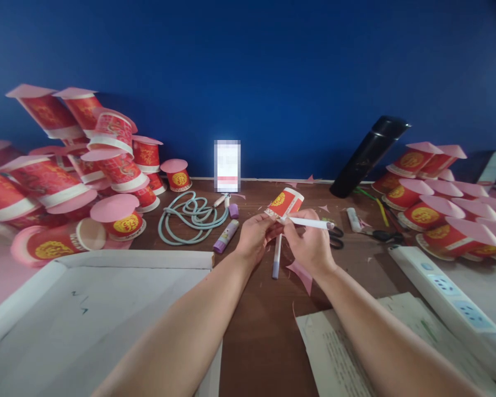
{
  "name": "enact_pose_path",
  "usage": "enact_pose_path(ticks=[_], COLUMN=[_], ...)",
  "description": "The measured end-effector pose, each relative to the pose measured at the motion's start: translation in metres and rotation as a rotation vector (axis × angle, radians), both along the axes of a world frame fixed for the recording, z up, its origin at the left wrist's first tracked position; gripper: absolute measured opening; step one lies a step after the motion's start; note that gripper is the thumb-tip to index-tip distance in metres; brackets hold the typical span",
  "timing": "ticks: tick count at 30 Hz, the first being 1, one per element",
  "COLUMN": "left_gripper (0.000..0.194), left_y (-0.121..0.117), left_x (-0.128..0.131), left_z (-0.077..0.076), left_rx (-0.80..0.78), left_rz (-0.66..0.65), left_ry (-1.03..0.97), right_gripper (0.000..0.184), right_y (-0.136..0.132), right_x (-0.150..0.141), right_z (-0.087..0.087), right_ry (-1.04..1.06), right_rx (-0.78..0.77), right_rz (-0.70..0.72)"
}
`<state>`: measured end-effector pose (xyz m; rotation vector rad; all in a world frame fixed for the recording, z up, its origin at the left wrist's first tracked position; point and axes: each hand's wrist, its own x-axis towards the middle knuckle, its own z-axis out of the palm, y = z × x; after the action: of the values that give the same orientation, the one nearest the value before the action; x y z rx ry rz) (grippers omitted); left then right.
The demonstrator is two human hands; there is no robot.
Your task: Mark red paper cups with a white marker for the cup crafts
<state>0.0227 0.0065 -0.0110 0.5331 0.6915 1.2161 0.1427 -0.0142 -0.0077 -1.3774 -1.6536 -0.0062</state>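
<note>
A red paper cup [284, 203] with a gold round emblem and a white band is tilted above the table's middle. My left hand [253, 237] pinches its lower edge. In my right hand [313, 242] is a slim white marker pen [310, 223], held nearly level, its left end close to the cup; my fingers partly hide where they meet. Below the hands lies another white pen-like stick [277, 258] with a greyish-purple end. Beside it is a pink paper scrap [301, 275]. Black scissor handles [336, 237] show just past my right hand.
Red cups with pink paper discs pile up on the left [116, 171] and right [438, 209]. Around the table are a coiled cable [192, 218], purple glue stick [226, 236], lit phone [227, 165], black bottle [367, 157], power strip [446, 286], white box [132, 259] and printed papers [334, 353].
</note>
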Motion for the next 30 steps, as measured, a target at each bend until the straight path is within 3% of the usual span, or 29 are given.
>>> enact_pose_path(ticks=[30], left_gripper=[0.007], left_y=[-0.0005], left_x=[-0.0010], left_z=[0.0004], left_rx=[-0.018], left_rz=[0.001], left_ry=[0.014], right_gripper=[0.013], right_y=[0.0007], right_x=[0.0039], right_z=[0.0013], right_ry=[0.011], right_rx=[0.000], right_rz=[-0.035])
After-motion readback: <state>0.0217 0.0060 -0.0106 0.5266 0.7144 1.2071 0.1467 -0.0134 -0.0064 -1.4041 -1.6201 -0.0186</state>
